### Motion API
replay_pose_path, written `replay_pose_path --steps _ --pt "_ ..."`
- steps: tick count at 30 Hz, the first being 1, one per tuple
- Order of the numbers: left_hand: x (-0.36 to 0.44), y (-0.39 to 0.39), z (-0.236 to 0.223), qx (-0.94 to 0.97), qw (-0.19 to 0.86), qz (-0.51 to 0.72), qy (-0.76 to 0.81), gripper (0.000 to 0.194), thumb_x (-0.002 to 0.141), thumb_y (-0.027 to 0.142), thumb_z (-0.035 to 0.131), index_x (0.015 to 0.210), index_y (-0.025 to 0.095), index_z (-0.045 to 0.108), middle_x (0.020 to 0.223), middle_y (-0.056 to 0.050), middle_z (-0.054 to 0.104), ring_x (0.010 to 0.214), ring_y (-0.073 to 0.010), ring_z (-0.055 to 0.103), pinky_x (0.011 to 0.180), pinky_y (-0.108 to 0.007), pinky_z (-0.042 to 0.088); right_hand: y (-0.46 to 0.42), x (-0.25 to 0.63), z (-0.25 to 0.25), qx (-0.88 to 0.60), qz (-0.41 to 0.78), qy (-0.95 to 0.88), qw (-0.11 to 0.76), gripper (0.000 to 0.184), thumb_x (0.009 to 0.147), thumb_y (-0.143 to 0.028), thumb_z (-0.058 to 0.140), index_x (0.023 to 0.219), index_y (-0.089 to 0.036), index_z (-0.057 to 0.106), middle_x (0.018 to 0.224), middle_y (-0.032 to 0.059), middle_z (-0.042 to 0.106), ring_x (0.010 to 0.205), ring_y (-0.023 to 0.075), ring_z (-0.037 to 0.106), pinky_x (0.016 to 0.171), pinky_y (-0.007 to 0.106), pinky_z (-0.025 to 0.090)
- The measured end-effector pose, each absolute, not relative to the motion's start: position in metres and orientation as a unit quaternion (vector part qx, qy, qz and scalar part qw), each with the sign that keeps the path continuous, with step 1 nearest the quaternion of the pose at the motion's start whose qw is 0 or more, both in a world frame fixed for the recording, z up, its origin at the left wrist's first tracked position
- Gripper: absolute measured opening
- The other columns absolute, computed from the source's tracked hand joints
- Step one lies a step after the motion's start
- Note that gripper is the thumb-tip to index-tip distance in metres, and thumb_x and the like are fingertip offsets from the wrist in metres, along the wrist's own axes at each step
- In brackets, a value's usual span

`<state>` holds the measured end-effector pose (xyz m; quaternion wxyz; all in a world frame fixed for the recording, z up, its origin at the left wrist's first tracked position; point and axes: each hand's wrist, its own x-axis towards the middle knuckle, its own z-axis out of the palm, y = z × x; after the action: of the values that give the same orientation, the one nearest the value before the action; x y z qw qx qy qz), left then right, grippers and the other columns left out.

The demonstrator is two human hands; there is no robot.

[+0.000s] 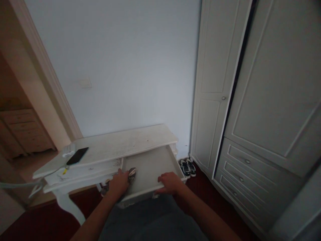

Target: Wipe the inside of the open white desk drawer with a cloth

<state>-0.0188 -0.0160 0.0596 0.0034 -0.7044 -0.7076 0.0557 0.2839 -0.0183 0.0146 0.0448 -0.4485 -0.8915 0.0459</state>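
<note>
"What could go wrong at the left end?"

"The pale cord [21, 184] hangs off the tabletop [120, 142] near the phone [77, 156]. If an arm snags it, things resting there could get dragged, and the phone lies close to the front edge."

"And the left hand [119, 182]?"

"Its grip is closed around a dark, patterned item [132, 174], too blurred to name. One end of that item shows over the left side of the open drawer [150, 164], just inside the wall. A loose end could catch on the wood, or the fingers could get nipped against the desk frame if the drawer slides inward."

"What about the right hand [172, 183]?"

"It is at the drawer's front wall, fingers over the rim and the rest low on the outer face. Whether that grip is clenched or merely resting, the view cannot tell. With force on one side only, the drawer could skew and jam; being pulled well out, it could also tip down at the front."

"Beyond it?"

"The sneakers [185, 167] sit on the floor beside the desk, where a sideways step could trip the person."
</note>
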Motion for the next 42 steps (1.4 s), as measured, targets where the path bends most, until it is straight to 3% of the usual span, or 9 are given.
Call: replay_pose_path --steps 5,15,18,21,27,42 --pt "-0.030 0.012 0.056 -0.700 -0.048 -0.002 -0.712 0.047 0.088 0.026 0.059 0.134 0.022 0.067 0.131 -0.021 0.065 0.115 -0.0380 0.070 0.097 -0.049 0.054 -0.017 0.285 0.012 -0.445 0.043 -0.893 0.048 0.082 0.081 -0.093 0.054 0.114 -0.022 0.077 0.104 0.0127 0.078 0.098 0.0323 0.074 0.086 0.039 0.053" --pt "-0.068 0.027 0.063 -0.705 -0.171 -0.084 -0.683 0.052 0.089 0.034 0.061 0.139 0.017 0.062 0.135 -0.009 0.074 0.121 -0.0227 0.071 0.102 -0.027 0.053 -0.015 0.284 0.007 -0.450 0.044 -0.891 0.050 0.083 0.080 -0.095 0.054 0.116 -0.024 0.076 0.107 0.0120 0.078 0.101 0.0326 0.074 0.088 0.039 0.054" --pt "-0.065 0.013 0.063 -0.737 -0.135 -0.026 -0.662 0.058 0.083 0.032 0.065 0.141 0.024 0.062 0.138 -0.007 0.073 0.126 -0.0247 0.068 0.105 -0.030 0.051 -0.016 0.284 0.008 -0.450 0.045 -0.891 0.041 0.082 0.081 -0.094 0.053 0.116 -0.023 0.076 0.107 0.0123 0.078 0.102 0.0330 0.074 0.089 0.040 0.054" --pt "-0.052 0.003 0.063 -0.760 -0.084 0.057 -0.642 0.051 0.080 0.033 0.065 0.131 0.030 0.069 0.128 -0.008 0.077 0.121 -0.0291 0.071 0.101 -0.035 0.053 -0.017 0.285 0.010 -0.454 0.042 -0.889 0.044 0.083 0.081 -0.094 0.053 0.116 -0.023 0.076 0.106 0.0128 0.078 0.101 0.0339 0.074 0.088 0.040 0.054" --pt "-0.030 0.008 0.062 -0.735 -0.057 0.069 -0.672 0.051 0.080 0.027 0.063 0.130 0.021 0.072 0.126 -0.022 0.076 0.117 -0.0397 0.072 0.097 -0.048 0.056 -0.017 0.284 0.012 -0.456 0.045 -0.888 0.041 0.081 0.080 -0.094 0.054 0.115 -0.024 0.078 0.104 0.0119 0.079 0.099 0.0336 0.075 0.086 0.039 0.054" --pt "-0.041 0.039 0.046 -0.688 -0.087 0.044 -0.719 0.050 0.075 0.031 0.066 0.123 0.018 0.074 0.124 -0.022 0.077 0.114 -0.0381 0.074 0.093 -0.043 0.057 -0.015 0.285 0.010 -0.450 0.048 -0.891 0.044 0.079 0.081 -0.091 0.056 0.118 -0.024 0.076 0.107 0.0130 0.078 0.101 0.0342 0.074 0.088 0.041 0.055"
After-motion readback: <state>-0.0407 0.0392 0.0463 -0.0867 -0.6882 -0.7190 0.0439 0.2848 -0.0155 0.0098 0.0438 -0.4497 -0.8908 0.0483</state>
